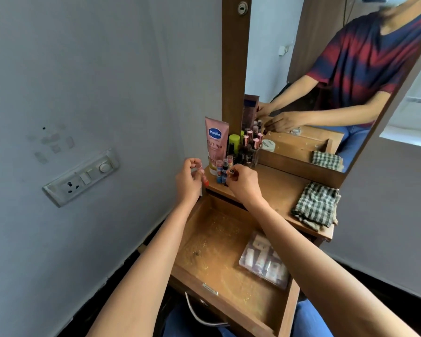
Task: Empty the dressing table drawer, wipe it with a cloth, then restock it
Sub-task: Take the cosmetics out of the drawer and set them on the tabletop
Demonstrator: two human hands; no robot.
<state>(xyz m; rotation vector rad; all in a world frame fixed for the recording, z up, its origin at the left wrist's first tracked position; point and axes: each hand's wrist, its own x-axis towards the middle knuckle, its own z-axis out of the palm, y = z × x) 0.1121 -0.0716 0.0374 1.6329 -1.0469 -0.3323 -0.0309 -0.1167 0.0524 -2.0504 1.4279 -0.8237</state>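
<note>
Item 1. Drawer (214,242): wooden, pulled fully out toward the near side, below the dressing table top (277,188). Its floor is dusty and speckled. One thing lies inside, a clear packet (265,260) of small pale tubes, against the right wall.

Item 2. Cosmetics cluster (247,147): small bottles and lipsticks standing on the far left corner of the table top, with a pink Vaseline tube (215,142) upright at their left edge.

Item 3. Checked cloth (317,203): crumpled, lying on the right part of the table top, well apart from the cosmetics.

Item 4. Left hand (190,177): raised above the drawer's far left corner, fingers curled round a small orange-tipped item (206,182) (its kind cannot be told).

Item 5. Right hand (243,184): just right of the left hand, apart from it, pinching a small dark tube (232,171) beside the nearest lipsticks.

Item 6. Mirror (301,57): behind the table top, reflecting the person's arms.

Item 7. Switch board (80,177): on the left wall.
</note>
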